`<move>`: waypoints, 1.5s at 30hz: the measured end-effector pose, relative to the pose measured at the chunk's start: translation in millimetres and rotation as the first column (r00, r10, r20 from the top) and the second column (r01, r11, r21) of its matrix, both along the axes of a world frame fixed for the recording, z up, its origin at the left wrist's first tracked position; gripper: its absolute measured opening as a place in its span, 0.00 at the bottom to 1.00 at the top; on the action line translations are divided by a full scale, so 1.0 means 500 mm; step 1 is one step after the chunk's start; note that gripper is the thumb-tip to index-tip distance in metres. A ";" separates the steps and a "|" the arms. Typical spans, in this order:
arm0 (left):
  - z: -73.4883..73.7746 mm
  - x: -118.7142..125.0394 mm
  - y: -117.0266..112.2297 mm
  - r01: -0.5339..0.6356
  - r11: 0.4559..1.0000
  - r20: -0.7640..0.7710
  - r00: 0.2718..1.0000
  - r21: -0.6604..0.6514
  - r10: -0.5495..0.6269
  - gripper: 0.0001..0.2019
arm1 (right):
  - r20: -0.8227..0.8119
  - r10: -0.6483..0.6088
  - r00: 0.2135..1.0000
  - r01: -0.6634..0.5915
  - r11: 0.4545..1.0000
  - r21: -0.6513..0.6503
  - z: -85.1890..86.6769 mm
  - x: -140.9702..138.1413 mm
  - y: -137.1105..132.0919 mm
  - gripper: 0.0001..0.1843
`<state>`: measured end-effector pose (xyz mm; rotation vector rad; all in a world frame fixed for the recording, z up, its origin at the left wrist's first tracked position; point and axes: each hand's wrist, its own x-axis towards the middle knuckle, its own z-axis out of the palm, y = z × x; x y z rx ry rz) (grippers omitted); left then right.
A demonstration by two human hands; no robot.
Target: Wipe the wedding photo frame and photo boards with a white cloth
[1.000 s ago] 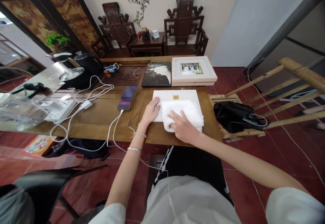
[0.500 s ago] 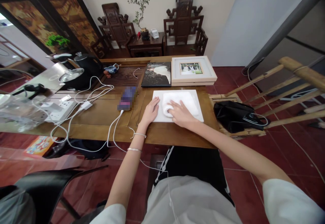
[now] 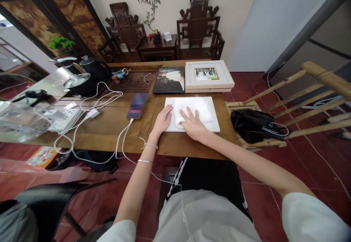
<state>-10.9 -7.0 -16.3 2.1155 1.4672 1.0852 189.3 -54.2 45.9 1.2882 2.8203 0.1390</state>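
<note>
A flat white panel lies face down on the wooden table in front of me. A white cloth rests on it. My right hand lies flat on the cloth's near left part, fingers spread. My left hand presses flat on the panel's left edge, fingers stretched out, two thin bangles on its wrist.
A framed photo and a dark picture print lie beyond the panel. A phone on a white cable sits to the left, with a power strip, kettles and tangled cables. A black bag rests on a bamboo chair at right.
My right hand slid the cloth from the panel's near right edge toward its left and middle, then flattened with fingers spread. My left hand stayed put.
</note>
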 end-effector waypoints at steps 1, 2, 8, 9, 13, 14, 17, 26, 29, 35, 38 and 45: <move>0.001 0.001 -0.001 -0.003 1.000 -0.001 1.000 -0.004 0.003 0.20 | -0.001 0.014 1.000 -0.014 1.000 -0.002 0.004 0.003 -0.027 0.21; 0.003 0.001 -0.002 -0.007 1.000 -0.004 1.000 -0.007 0.007 0.20 | -0.004 0.026 1.000 -0.026 1.000 -0.006 0.009 0.006 -0.054 0.21; 0.007 0.001 -0.003 0.000 1.000 -0.023 1.000 0.001 0.001 0.20 | -0.007 0.079 0.997 -0.079 0.988 -0.130 0.036 0.013 -0.145 0.20; 0.007 0.001 -0.003 -0.002 1.000 -0.023 1.000 0.005 0.002 0.20 | -0.012 0.084 0.996 -0.085 0.986 -0.145 0.037 0.014 -0.146 0.20; 0.005 0.001 -0.002 -0.008 1.000 -0.018 1.000 -0.003 0.007 0.20 | -0.055 0.089 0.995 -0.096 0.983 -0.156 0.029 0.017 -0.115 0.23; 0.004 0.000 -0.002 -0.007 1.000 -0.016 1.000 -0.008 0.007 0.19 | -0.067 0.081 0.994 -0.090 0.985 -0.150 0.026 0.016 -0.101 0.24; 0.002 -0.001 0.000 -0.003 1.000 -0.007 1.000 -0.013 0.003 0.19 | -0.084 0.032 0.996 -0.044 0.987 -0.155 0.019 0.012 -0.046 0.27; -0.002 -0.004 0.003 0.018 1.000 0.026 1.000 -0.006 -0.018 0.19 | -0.149 -0.123 0.981 0.116 0.991 -0.060 0.009 -0.008 0.102 0.29; 0.001 -0.002 0.003 0.009 0.999 0.092 0.996 -0.035 -0.006 0.19 | -0.155 -0.172 0.973 0.165 0.985 -0.054 0.006 -0.028 0.103 0.28; 0.007 -0.001 -0.001 -0.027 0.998 0.457 0.888 -0.063 0.053 0.28 | -0.084 -0.027 0.996 0.021 0.997 -0.080 0.013 -0.069 0.054 0.25; 0.010 -0.004 -0.003 -0.062 0.998 0.485 0.872 -0.018 0.063 0.30 | -0.069 0.191 0.979 -0.197 0.976 -0.090 0.018 -0.063 0.013 0.23; 0.020 0.007 -0.017 -0.116 0.993 0.204 0.972 -0.011 0.116 0.29 | -0.137 0.364 0.921 -0.384 0.907 -0.171 0.060 0.015 -0.065 0.21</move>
